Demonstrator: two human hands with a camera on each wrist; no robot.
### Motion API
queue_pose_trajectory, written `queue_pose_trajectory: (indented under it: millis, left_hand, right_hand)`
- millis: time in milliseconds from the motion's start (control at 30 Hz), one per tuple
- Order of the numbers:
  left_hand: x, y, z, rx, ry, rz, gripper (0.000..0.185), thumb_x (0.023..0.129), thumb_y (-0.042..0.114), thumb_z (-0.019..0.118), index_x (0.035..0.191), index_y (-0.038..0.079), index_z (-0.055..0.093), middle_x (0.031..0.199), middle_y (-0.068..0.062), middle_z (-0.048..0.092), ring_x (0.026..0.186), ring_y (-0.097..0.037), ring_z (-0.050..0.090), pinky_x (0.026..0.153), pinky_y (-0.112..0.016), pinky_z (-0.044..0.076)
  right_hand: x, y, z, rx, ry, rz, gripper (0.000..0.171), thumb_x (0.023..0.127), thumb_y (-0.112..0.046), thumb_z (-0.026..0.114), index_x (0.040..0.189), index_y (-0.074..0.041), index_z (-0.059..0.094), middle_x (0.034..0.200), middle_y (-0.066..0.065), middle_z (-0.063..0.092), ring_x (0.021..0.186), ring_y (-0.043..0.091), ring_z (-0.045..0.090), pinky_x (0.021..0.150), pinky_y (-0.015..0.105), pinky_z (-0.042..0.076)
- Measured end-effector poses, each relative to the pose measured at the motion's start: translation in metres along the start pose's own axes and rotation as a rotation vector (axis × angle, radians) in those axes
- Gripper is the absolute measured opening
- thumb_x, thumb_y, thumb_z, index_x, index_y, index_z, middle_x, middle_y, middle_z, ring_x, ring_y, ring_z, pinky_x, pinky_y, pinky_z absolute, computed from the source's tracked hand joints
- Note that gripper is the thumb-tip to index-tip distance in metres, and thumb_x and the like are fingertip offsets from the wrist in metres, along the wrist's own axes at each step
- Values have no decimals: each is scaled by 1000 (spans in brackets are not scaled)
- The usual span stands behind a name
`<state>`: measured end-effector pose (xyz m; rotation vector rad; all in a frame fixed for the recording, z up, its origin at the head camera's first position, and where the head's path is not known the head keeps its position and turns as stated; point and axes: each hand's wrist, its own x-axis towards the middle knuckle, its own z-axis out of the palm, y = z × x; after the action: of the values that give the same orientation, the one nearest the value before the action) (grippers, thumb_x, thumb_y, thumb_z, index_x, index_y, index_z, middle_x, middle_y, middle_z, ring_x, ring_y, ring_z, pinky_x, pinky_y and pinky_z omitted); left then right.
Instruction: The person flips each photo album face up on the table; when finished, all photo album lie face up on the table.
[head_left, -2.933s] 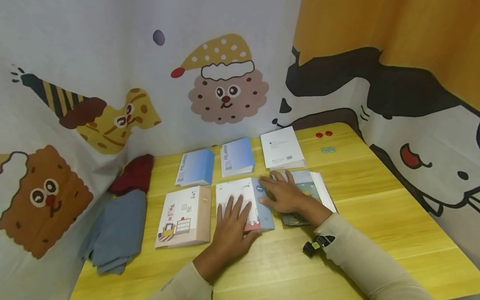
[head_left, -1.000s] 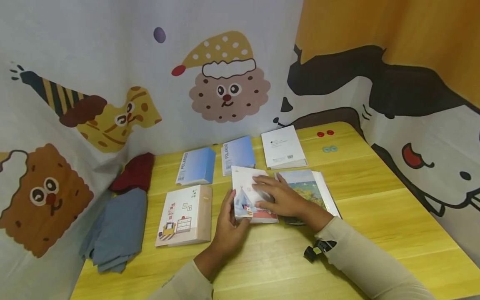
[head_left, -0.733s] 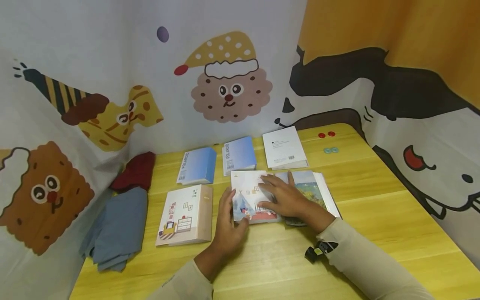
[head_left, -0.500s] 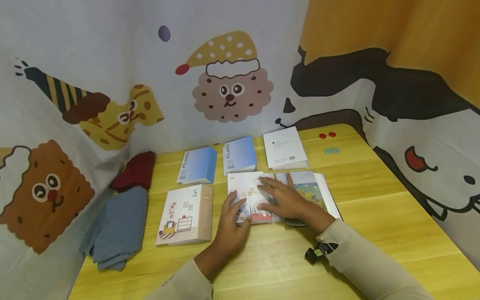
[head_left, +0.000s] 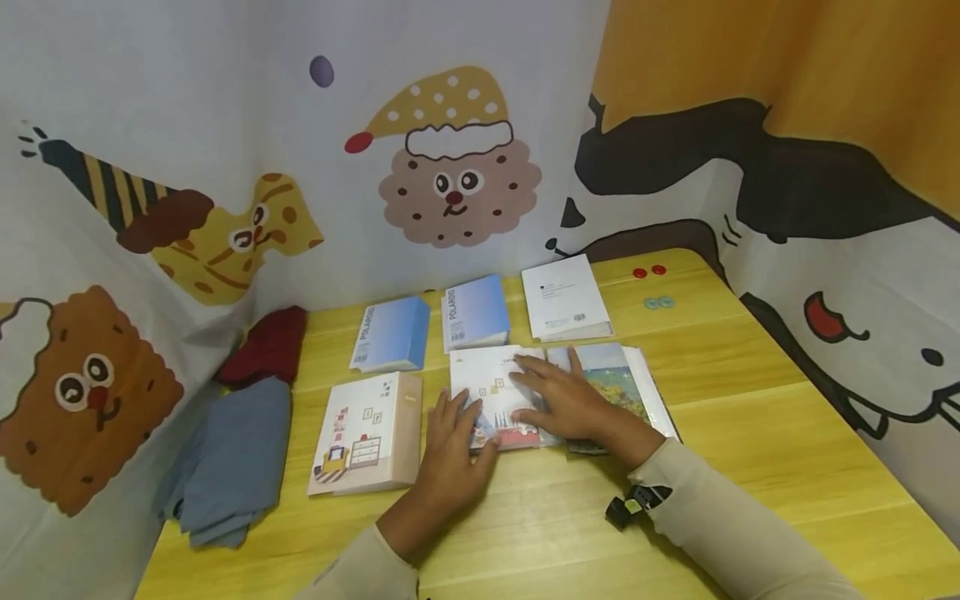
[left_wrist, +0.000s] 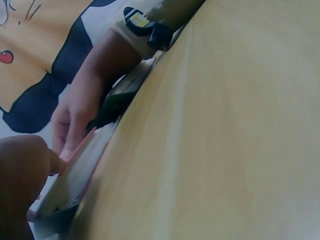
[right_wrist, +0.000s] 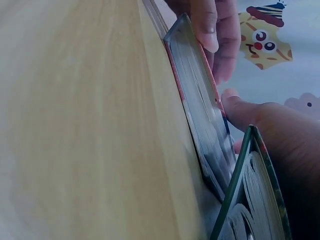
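Note:
A thick small album [head_left: 472, 371] with a white illustrated cover lies flat in the middle of the front row. My left hand [head_left: 452, 462] rests on its left part, thumb at the front edge. Spread over its right part is my right hand [head_left: 566, 402], which hides some of the cover. Just right of it sits an album with a painted seascape [head_left: 618, 379], partly under the right forearm. In the right wrist view, page edges of the middle album [right_wrist: 197, 95] face the camera, with the left hand [right_wrist: 220, 37] above. The left wrist view shows the right hand [left_wrist: 77, 112] low over that album.
Another white illustrated album [head_left: 356, 425] lies left. Behind are two blue albums [head_left: 392, 332] and a white one [head_left: 566, 292]. Red discs [head_left: 640, 273] and teal discs [head_left: 652, 303] sit far right. Folded grey-blue cloth [head_left: 236, 458] and maroon cloth [head_left: 270, 346] lie at the left edge.
The middle album's left side was raised a second ago; now it lies flat and slightly further left. My left hand moved left with it. The right hand stays on the cover.

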<state>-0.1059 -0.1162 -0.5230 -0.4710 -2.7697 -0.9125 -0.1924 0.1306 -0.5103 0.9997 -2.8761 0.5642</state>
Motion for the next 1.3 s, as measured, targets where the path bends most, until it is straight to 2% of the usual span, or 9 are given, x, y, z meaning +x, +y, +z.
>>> queue_pose_trajectory:
  millis: [133,300,467,633,800,967,1067,1200,1300]
  left_hand:
    - [0,-3,-15,27,-2,-2,66,101,35,74,156,3,55,167,-27,45,163,-57,27,129,-79,21]
    - [2,-14,-44,107,7,-32,71,100,39,77,157,3,54,167,-29,45,161,-57,30,128,-80,22]
    - [2,-40,-73,199,-46,-44,81,99,48,79,161,4,51,171,-27,40,161,-57,31,123,-86,22]
    - [-10,-70,-95,157,-100,-51,87,98,48,80,166,7,46,176,-27,31,163,-58,24,121,-90,17]
    - [-21,-91,-106,76,-133,-48,92,94,44,86,167,7,44,177,-26,30,163,-58,23,120,-90,16]
    - [-28,-103,-111,41,-202,26,102,84,52,92,166,11,46,177,-26,31,161,-62,24,116,-94,13]
    - [-30,-106,-112,35,-242,69,114,76,57,95,167,10,45,176,-30,30,160,-65,22,114,-95,10]
    - [-30,-105,-111,40,-293,59,132,71,59,97,172,5,31,180,-28,21,164,-62,14,118,-93,4]
    - [-29,-103,-110,56,-322,20,139,73,61,96,174,1,21,183,-25,15,167,-57,8,122,-89,-1]
  right_hand:
    - [1,-3,-1,-5,13,-22,70,102,-56,71,156,-13,61,173,15,45,155,39,51,122,91,10]
    - [8,-16,-6,-15,3,-55,75,102,-60,69,160,-13,57,175,14,42,160,37,45,120,92,13]
    - [22,-37,-4,3,-41,-66,79,104,-66,62,164,-16,52,178,11,37,166,35,35,123,90,9]
    - [42,-58,7,27,-116,-47,82,104,-71,57,168,-20,47,180,7,33,169,33,28,126,87,5]
    - [62,-76,16,67,-168,-29,81,105,-68,59,169,-20,44,181,8,31,171,33,22,127,86,2]
    - [83,-94,26,102,-204,-13,79,106,-64,60,170,-23,41,181,8,31,172,34,18,128,85,0]
    - [95,-101,32,120,-204,-7,72,106,-60,64,166,-24,47,179,7,36,171,37,20,127,85,0]
    - [107,-105,43,90,-186,-10,52,104,-59,67,144,-27,61,176,3,42,171,39,21,127,85,3]
    - [110,-106,49,44,-173,-9,54,104,-62,64,145,-26,62,175,2,44,171,38,22,128,84,4]
